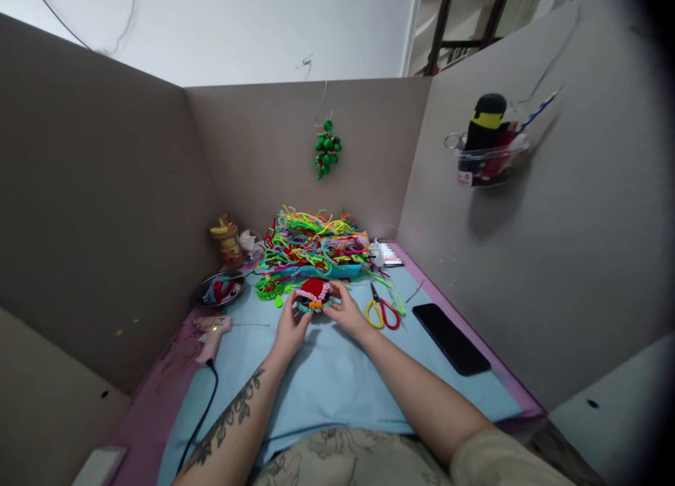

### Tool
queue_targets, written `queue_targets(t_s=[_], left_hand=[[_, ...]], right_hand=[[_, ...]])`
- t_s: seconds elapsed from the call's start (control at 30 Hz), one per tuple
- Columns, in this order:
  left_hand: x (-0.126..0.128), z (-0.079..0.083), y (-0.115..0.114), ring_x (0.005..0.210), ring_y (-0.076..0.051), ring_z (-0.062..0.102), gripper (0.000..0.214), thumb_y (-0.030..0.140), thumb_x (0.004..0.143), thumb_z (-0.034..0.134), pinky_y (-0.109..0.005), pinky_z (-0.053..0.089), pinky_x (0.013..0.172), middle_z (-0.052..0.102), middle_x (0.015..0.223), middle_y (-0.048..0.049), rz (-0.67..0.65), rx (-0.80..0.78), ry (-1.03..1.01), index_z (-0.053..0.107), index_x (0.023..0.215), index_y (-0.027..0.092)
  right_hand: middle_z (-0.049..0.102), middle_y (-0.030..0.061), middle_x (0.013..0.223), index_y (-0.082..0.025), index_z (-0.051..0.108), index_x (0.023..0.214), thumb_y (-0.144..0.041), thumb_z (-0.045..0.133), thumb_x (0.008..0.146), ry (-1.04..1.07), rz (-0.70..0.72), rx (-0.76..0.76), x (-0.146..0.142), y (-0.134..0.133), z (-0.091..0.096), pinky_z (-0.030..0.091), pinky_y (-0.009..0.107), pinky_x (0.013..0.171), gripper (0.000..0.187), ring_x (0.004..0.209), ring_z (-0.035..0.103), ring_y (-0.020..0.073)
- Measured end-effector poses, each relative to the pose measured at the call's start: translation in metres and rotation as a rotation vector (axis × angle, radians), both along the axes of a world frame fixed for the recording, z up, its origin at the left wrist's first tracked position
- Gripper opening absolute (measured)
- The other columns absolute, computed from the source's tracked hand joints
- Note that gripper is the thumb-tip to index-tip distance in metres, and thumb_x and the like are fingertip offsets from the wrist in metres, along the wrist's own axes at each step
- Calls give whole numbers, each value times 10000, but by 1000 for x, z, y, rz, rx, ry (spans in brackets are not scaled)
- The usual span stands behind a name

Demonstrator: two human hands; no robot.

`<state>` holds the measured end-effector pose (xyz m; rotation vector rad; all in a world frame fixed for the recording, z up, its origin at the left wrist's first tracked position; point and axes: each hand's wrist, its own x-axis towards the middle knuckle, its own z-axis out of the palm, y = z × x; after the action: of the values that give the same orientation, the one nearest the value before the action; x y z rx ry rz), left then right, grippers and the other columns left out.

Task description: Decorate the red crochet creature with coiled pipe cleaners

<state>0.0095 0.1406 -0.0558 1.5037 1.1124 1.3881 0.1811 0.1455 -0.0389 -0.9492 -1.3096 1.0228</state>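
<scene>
Both my hands hold a small pipe-cleaner figure (313, 295) with a red top, teal rim and orange bits, just above the light blue cloth (337, 380). My left hand (291, 325) grips its left side with fingers curled. My right hand (345, 310) pinches its right side. Just behind the figure lies a heap of coloured pipe cleaners (313, 243). A green pipe-cleaner piece (270, 289) lies to the left of the figure.
Red and yellow scissors (382, 310) and a black phone (451, 338) lie to the right. A pink glue gun (211, 335) with a black cord and a dark dish (219, 289) are at the left. Grey partition walls surround the desk; a green ornament (327, 148) hangs behind.
</scene>
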Motion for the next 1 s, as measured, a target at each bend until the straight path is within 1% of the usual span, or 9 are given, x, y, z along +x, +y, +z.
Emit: queue_targets(t_s=[0.13,0.2,0.3,0.4,0.6,0.7,0.77,0.9,1.0], left_hand=[[0,5,-1,827,-165,611,748,394,720,677,-332,519,745,527,1262,-156,109,-65,-25,335,1358,204],[-1,7,-1,791,-164,605,758,425,692,701,-331,514,724,554,1203,-150,160,-73,-2,363,1330,195],[-1,9,-2,806,-172,607,743,455,672,708,-331,506,736,566,1153,-137,202,-83,12,392,1289,189],[0,10,-3,828,-169,609,743,462,671,702,-318,501,744,556,1150,-127,186,-95,-3,374,1278,187],[1,8,-2,856,-178,606,758,410,644,736,-329,499,766,532,1158,-119,175,-89,23,371,1272,191],[1,7,-2,939,-204,594,699,378,659,732,-352,495,797,536,1159,-102,182,-63,54,396,1252,226],[0,7,-2,999,-216,573,666,377,676,720,-351,484,820,535,1170,-107,189,-57,73,407,1244,221],[0,7,-3,903,-191,591,696,429,695,697,-322,483,774,543,1162,-128,171,-111,74,392,1268,177],[0,6,-3,827,-168,596,726,446,682,705,-300,483,735,550,1157,-132,159,-113,63,395,1273,160]], right_hand=[[530,90,1182,-237,448,1197,-238,652,665,-23,-43,22,-6,-3,1,476,354,849,569,1151,496,228],[537,87,1177,-236,456,1197,-239,647,674,-38,-62,35,-9,-5,2,474,346,839,557,1139,501,226],[546,83,1176,-239,464,1203,-226,637,693,-61,-68,78,-12,-8,4,473,328,817,539,1129,507,221],[553,84,1179,-240,468,1207,-208,628,707,-87,-77,119,-14,-10,4,474,317,791,527,1115,520,220],[548,74,1203,-246,470,1213,-230,680,688,-119,-107,95,-17,-11,1,470,330,830,566,1124,516,225],[539,71,1217,-247,466,1222,-226,675,695,-146,-108,110,-18,-12,1,466,328,845,568,1133,510,222],[539,70,1212,-242,468,1222,-224,676,696,-164,-124,116,-18,-13,2,461,331,860,566,1126,512,220],[547,64,1190,-237,474,1214,-222,684,691,-197,-160,106,-18,-12,2,446,348,894,563,1106,519,220],[544,66,1176,-231,468,1215,-232,687,692,-191,-167,110,-18,-12,1,453,343,885,567,1080,526,214]])
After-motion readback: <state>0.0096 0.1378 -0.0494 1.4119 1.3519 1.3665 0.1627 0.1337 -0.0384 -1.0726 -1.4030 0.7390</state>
